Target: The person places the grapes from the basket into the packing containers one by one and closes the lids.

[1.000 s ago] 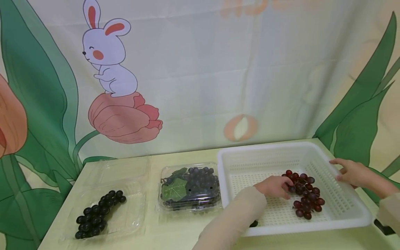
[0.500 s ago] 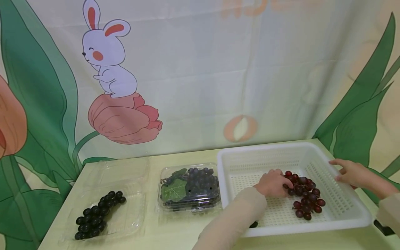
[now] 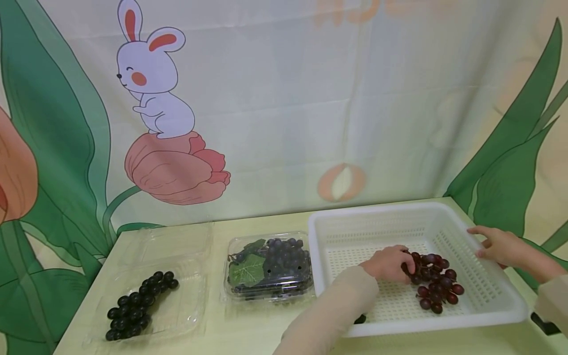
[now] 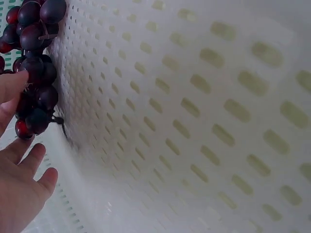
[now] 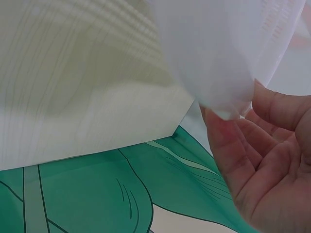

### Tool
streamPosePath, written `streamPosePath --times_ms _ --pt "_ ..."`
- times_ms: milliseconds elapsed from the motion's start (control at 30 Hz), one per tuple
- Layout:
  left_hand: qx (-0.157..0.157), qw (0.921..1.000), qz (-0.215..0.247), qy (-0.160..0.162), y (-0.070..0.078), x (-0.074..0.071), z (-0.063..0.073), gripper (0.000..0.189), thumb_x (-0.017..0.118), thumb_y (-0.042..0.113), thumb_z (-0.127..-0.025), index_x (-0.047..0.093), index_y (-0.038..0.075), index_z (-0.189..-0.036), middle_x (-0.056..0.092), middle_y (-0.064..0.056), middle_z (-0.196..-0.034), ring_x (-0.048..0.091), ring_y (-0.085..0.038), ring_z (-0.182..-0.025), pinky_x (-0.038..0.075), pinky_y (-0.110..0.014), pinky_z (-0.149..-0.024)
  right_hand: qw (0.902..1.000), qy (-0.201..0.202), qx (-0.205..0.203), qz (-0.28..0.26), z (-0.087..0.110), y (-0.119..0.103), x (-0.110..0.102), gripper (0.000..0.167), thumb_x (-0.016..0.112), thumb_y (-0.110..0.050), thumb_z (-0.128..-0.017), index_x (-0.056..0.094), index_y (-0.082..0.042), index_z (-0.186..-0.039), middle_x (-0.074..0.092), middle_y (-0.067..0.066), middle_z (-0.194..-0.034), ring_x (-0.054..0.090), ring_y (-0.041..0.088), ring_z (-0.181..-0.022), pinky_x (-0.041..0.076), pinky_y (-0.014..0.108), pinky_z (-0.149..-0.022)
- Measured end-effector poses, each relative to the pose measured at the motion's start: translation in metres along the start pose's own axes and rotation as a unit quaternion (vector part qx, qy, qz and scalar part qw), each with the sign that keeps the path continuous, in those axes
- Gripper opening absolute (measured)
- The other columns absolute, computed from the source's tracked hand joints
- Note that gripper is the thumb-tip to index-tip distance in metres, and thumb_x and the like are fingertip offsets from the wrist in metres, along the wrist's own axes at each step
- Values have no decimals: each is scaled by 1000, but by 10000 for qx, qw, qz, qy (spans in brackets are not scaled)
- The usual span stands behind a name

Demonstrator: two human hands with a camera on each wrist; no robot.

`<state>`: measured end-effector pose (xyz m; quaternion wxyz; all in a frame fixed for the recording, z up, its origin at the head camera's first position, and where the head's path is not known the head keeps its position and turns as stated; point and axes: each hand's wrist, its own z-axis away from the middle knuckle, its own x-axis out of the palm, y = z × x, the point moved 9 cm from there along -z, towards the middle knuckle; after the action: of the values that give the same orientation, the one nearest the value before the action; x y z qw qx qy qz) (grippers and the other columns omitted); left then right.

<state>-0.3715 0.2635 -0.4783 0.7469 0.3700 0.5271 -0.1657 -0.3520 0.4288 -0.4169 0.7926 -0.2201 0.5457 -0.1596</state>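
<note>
A bunch of dark red grapes lies on the floor of a white plastic basket at the right of the table. My left hand reaches into the basket and holds the left end of this bunch. In the left wrist view the grapes sit between the thumb and fingers of the left hand, with some fingertips apart from them. My right hand pinches the basket's right rim; the right wrist view has its thumb and fingers on the rim.
Left of the basket stands a clear lidded box with dark grapes and leaves inside. Farther left an opened clear box holds a bunch of black grapes. A printed cloth hangs behind the table.
My left hand has shifted slightly at the left end of the red grapes, its fingers closing round them, and the bunch has moved a little right. The right hand has stayed on the rim.
</note>
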Motion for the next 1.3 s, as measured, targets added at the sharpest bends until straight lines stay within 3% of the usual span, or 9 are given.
streamPosePath --times_ms 133,233,433,633,933,1200,1300 --pt "-108 9977 647 182 -2 -4 1 19 65 30 -79 49 23 -87 50 12 -104 46 -3 -80 37 -17 -65 10000 37 -20 55 0 0 0 57 54 -4 -84 23 15 -127 51 39 -104 63 24 -75 51 33 -56" --pt "-234 9938 1054 276 -5 -5 1 28 66 28 -78 45 20 -95 51 10 -92 44 -5 -72 37 -17 -63 10000 44 -27 77 0 0 -1 57 55 -4 -84 23 15 -127 51 39 -104 63 25 -76 51 33 -56" --pt "-383 9831 1782 190 -9 -2 -2 59 69 28 -75 38 20 -125 55 4 -109 53 -5 -89 42 -18 -73 10000 22 -20 24 -1 2 0 57 54 -5 -84 23 15 -128 50 39 -105 63 24 -76 51 33 -56" --pt "-373 9782 2039 -152 -9 7 -2 77 69 32 -75 25 24 -137 46 2 -129 48 -7 -112 43 -21 -82 10000 28 -50 -77 -1 4 2 59 55 -5 -83 23 15 -128 50 39 -105 63 24 -76 51 33 -56" --pt "-401 9771 2049 -418 -7 14 2 81 69 35 -74 21 34 -138 37 9 -137 39 -8 -122 39 -25 -91 9999 43 -32 -110 -1 4 3 58 55 -4 -83 23 15 -128 52 38 -104 63 24 -76 51 33 -56" --pt "-57 9674 2457 -609 -1 17 -2 59 74 15 -69 50 29 -122 53 16 -117 47 2 -104 37 -16 -86 10000 71 -16 -42 0 1 1 56 53 -2 -84 22 16 -127 50 40 -104 63 25 -75 52 34 -56" --pt "-36 9768 2055 -603 -2 17 -3 57 73 17 -70 50 28 -120 55 14 -114 48 2 -101 38 -16 -84 10000 82 -20 -37 0 1 1 57 54 -2 -84 22 16 -127 50 40 -105 63 25 -74 51 34 -55"
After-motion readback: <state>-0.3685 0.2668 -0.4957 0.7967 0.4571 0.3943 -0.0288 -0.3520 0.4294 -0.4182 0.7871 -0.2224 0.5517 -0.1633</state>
